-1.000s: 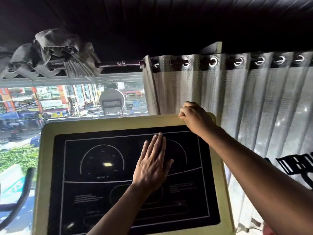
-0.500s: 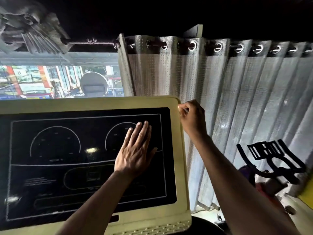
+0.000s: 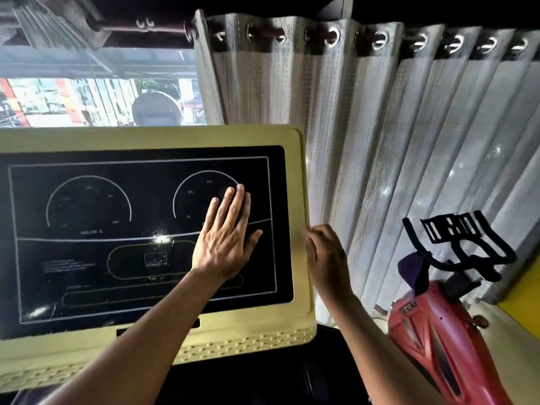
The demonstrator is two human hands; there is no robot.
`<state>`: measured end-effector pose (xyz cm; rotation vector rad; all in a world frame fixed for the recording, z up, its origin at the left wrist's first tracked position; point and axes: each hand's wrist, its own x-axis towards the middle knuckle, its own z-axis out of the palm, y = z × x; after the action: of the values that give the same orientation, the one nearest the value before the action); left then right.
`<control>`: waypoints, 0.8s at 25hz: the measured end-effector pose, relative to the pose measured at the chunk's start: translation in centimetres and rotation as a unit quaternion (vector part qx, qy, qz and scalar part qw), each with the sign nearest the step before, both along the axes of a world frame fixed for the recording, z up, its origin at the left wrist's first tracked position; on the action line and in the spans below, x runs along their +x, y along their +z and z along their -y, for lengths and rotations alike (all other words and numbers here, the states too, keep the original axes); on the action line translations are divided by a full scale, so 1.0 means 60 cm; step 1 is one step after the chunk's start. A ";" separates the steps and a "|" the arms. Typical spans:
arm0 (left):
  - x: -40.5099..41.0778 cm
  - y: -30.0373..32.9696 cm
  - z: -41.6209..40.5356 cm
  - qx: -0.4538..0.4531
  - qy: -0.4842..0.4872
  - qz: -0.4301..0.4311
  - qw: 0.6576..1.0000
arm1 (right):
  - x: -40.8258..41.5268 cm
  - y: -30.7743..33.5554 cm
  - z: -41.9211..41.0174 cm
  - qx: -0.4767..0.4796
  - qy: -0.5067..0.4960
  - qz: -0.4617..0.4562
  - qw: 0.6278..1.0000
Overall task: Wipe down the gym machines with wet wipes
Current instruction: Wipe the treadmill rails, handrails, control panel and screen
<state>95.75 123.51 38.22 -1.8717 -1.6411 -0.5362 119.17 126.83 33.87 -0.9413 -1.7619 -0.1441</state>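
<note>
Two hands work our console (image 3: 301, 229): left hand (image 3: 226, 244) lies flat, fingers straight, on the screen (image 3: 87, 258). Right hand (image 3: 327, 258), at its 3 o'clock edge, curls there; any wipe is hidden.

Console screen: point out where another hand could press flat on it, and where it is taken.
Free: the black screen left of the left hand, over the left dial outline and the text below. Taken: the right dial, under the flat palm. Crowded: the cream frame's right edge, where the right hand sits, curtain just behind.

Glossy black screen (image 3: 140, 229) — cream plastic frame (image 3: 301, 258), textured cloth curtain (image 3: 380, 141).
</note>
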 end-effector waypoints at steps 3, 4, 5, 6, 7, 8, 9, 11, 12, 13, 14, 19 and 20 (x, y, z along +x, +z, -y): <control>0.005 -0.056 0.041 -0.018 -0.004 -0.009 1.000 | 0.023 -0.067 0.044 -0.028 -0.006 0.009 1.000; 0.004 -0.073 0.055 -0.024 -0.010 -0.006 1.000 | 0.029 -0.087 0.058 -0.037 -0.003 0.012 0.999; 0.002 -0.091 0.070 -0.030 -0.015 0.000 0.999 | 0.034 -0.104 0.070 -0.046 0.002 0.013 0.999; -0.003 -0.109 0.086 -0.036 -0.018 0.009 0.999 | 0.039 -0.121 0.081 -0.055 0.009 0.014 0.998; -0.011 -0.127 0.102 -0.041 -0.019 0.016 0.999 | 0.043 -0.134 0.091 -0.063 0.016 0.015 0.998; -0.023 -0.147 0.121 -0.045 -0.017 0.021 0.999 | 0.045 -0.146 0.101 -0.069 0.022 0.017 0.997; -0.036 -0.167 0.139 -0.046 -0.013 0.025 0.999 | 0.046 -0.155 0.111 -0.073 0.025 0.020 0.997; -0.068 -0.204 0.176 -0.050 0.000 0.033 0.998 | 0.047 -0.164 0.125 -0.074 0.029 0.023 0.997; -0.085 -0.221 0.195 -0.054 0.007 0.042 0.998 | 0.045 -0.166 0.130 -0.072 0.028 0.025 0.997; -0.102 -0.236 0.213 -0.060 0.015 0.053 0.997 | 0.043 -0.167 0.135 -0.073 0.024 0.027 0.997; -0.119 -0.249 0.230 -0.065 0.025 0.063 0.996 | 0.043 -0.168 0.137 -0.075 0.019 0.031 0.997; -0.185 -0.283 0.297 -0.092 0.057 0.100 0.989 | 0.033 -0.184 0.155 -0.073 0.018 0.049 0.996; -0.193 -0.284 0.304 -0.095 0.062 0.108 0.988 | 0.026 -0.188 0.160 -0.076 0.016 0.057 0.995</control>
<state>84.19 105.27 21.18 -1.8830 -1.9986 -0.5633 120.75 117.23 22.61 -1.0299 -1.9142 -0.0448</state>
